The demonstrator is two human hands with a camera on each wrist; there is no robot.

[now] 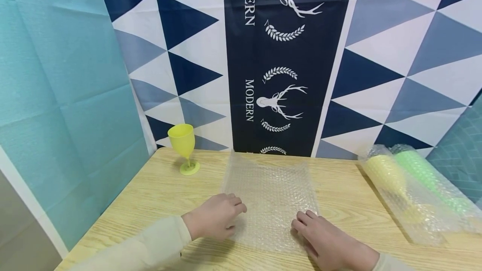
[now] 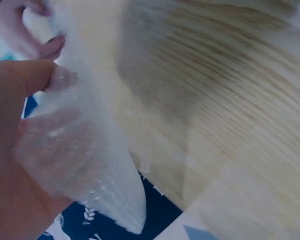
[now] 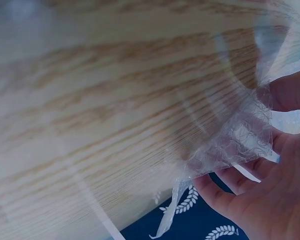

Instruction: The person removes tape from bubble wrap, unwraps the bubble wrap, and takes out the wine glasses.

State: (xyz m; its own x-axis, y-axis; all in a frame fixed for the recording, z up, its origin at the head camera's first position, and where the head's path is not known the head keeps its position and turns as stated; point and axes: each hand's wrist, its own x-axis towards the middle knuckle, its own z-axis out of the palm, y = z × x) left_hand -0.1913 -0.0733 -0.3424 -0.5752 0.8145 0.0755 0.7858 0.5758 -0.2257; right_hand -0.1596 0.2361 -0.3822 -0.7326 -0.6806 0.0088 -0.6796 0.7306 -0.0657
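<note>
- Clear bubble wrap (image 1: 273, 200) lay on the pale wood-grained desk (image 1: 158, 198) in front of you, between your two hands, its far edge near the back of the desk
- Your left hand (image 1: 216, 216) held the wrap at its left side, fingers clamped on the film with the thumb on the opposite face
- Your right hand (image 1: 331, 239) pinched the wrap's right side, thumb and fingers clamped on it
- A yellow goblet (image 1: 182, 140) stood upright near the desk's back left corner, well apart from your left hand
- On the right, a pale yellow goblet (image 1: 388, 175) and a green goblet (image 1: 418, 170) lay side by side in clear bubbled covers
- A triangle-patterned backdrop (image 1: 278, 57) with a dark panel of white antlered heads faced you, and a teal cloth (image 1: 64, 87) hung at your left
</note>
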